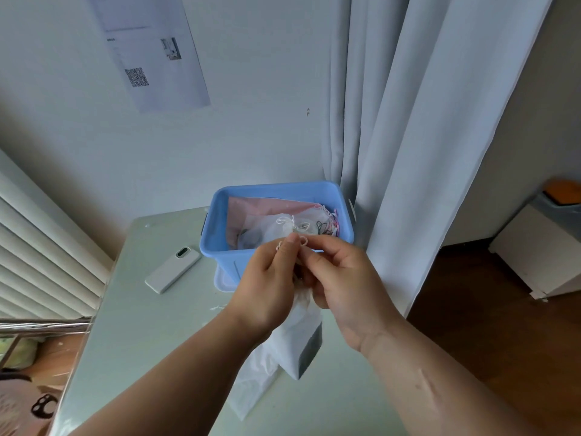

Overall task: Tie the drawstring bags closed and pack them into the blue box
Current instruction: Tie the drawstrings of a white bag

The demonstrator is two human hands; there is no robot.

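Drawstring bag [300, 338], white and part sheer, held up over the near part of the tabletop [141, 325]; body hanging down below both hands, gathered neck hidden between the palms. Further white sheer fabric [251, 391] flat on the tabletop beneath it, partly covered by the hanging bag. Left hand [270, 281] and right hand [345, 278] raised side by side, touching, backs toward the camera. Fingers [290, 243] of both hands curled close and narrow, pinching the white drawstring [302, 240]; small cord loops showing just above the fingertips. Bag mouth concealed: tied or not, cannot tell. Slim white remote-like device [173, 269] flat on the tabletop, left of the hands. Blue box [220, 259] farther back, open-topped, just beyond the fingertips, with a white lid [221, 283] showing under its near-left corner; inside, pink and white bags [270, 223] with knotted cords. Pale curtain [408, 121] behind and right of the box. Printed sheet [151, 48] with a QR code on the wall above.
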